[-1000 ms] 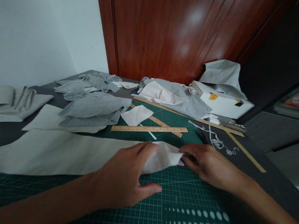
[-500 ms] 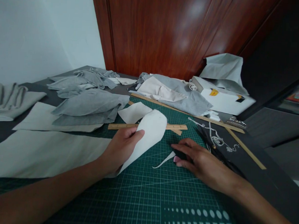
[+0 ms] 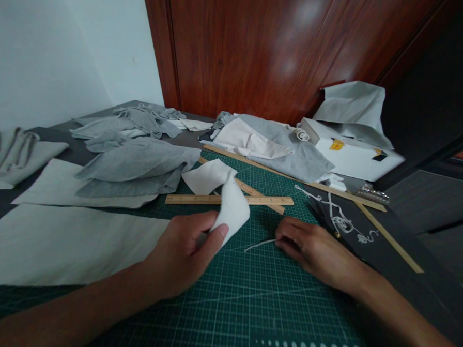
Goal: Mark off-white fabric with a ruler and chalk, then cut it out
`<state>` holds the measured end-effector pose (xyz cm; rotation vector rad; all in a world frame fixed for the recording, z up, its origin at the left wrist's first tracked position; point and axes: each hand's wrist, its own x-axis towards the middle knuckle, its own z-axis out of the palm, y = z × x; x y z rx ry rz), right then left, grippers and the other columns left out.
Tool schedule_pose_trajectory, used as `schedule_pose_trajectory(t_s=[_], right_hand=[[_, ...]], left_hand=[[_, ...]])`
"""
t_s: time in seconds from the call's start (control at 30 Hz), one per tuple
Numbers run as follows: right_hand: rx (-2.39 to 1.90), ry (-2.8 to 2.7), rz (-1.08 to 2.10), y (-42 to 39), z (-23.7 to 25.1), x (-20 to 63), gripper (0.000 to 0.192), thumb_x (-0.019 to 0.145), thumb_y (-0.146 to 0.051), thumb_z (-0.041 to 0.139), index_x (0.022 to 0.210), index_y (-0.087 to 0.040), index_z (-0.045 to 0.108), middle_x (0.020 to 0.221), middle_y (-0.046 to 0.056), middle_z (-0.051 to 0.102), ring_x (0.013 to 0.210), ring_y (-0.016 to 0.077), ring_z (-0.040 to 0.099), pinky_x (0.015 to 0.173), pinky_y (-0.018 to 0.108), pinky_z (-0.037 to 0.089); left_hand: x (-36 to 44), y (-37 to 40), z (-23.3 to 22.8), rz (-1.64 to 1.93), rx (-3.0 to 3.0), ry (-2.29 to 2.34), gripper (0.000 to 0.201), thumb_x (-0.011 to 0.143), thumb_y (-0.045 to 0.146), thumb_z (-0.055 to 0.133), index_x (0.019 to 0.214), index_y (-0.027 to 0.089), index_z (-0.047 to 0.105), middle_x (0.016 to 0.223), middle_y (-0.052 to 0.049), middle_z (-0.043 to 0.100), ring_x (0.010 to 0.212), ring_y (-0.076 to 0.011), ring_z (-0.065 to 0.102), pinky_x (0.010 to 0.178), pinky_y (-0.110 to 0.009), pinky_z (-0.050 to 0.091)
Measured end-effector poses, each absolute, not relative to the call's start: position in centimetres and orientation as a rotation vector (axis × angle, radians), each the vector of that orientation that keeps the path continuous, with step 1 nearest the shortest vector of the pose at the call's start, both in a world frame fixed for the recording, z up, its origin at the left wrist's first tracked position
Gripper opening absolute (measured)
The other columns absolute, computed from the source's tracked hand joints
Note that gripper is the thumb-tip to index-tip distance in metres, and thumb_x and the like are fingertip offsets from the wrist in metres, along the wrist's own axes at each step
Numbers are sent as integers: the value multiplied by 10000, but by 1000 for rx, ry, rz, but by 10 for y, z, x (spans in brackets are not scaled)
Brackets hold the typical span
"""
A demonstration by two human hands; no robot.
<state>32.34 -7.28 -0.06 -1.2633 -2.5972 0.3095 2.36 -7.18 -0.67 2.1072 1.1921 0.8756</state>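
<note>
My left hand [image 3: 191, 246] pinches a white fabric piece [image 3: 233, 207] between thumb and fingers, and the piece bends upward above the green cutting mat [image 3: 224, 308]. Over the right part of the mat, my right hand [image 3: 309, 247] is closed, its fingertips on one end of a thin white fabric strip [image 3: 259, 244]. The other end of the strip points left. Behind the held piece lie a wooden ruler [image 3: 191, 199] and a smaller cream fabric piece [image 3: 204, 177]. A long cream fabric panel [image 3: 72, 243] runs beneath my left forearm.
Grey fabric pieces [image 3: 139, 163] lie in a heap at the left. Dark scissors [image 3: 324, 214], tangled white cord [image 3: 341, 223] and a long wooden ruler [image 3: 391, 239] are beyond my right hand. A white box [image 3: 352, 156] stands at the back right.
My right fingers have closed on the end of the thin strip, which has turned narrower in view. The white piece in my left hand has folded and tilted.
</note>
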Motion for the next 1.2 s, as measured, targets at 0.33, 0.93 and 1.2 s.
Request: schedule_pose_trajectory(t_s=[0.33, 0.93, 1.2], right_hand=[[-1264, -2327, -226, -70, -16, 320, 412, 1096, -499, 456, 1340, -210, 621, 1290, 207, 766, 1182, 419, 758, 965, 617, 646], [-1411, -2657, 263, -100, -30, 284, 804, 897, -501, 762, 1593, -161, 545, 1621, 235, 549, 1442, 502, 559, 1123, 711, 515], [-1670, -2389, 757, -82, -2, 260, 889, 671, -392, 968, 1445, -162, 596, 1417, 168, 659, 1293, 396, 619, 1105, 550, 497]], left_hand=[[23, -100, -19, 437, 2690, 634, 692, 1045, 571, 521, 1503, 54, 524, 1645, -254, 469, 1569, -358, 400, 1322, -462, 273], [-137, 16, 21, 355, 2577, 1857, 671, 923, 428, 777, 1498, 189, 528, 1568, -193, 526, 1412, -398, 532, 1143, -638, 463], [-147, 55, 14, 614, 2275, 1816, 414, 1000, 400, 693, 1346, 181, 636, 1360, -109, 658, 1154, -287, 685, 954, -498, 607]])
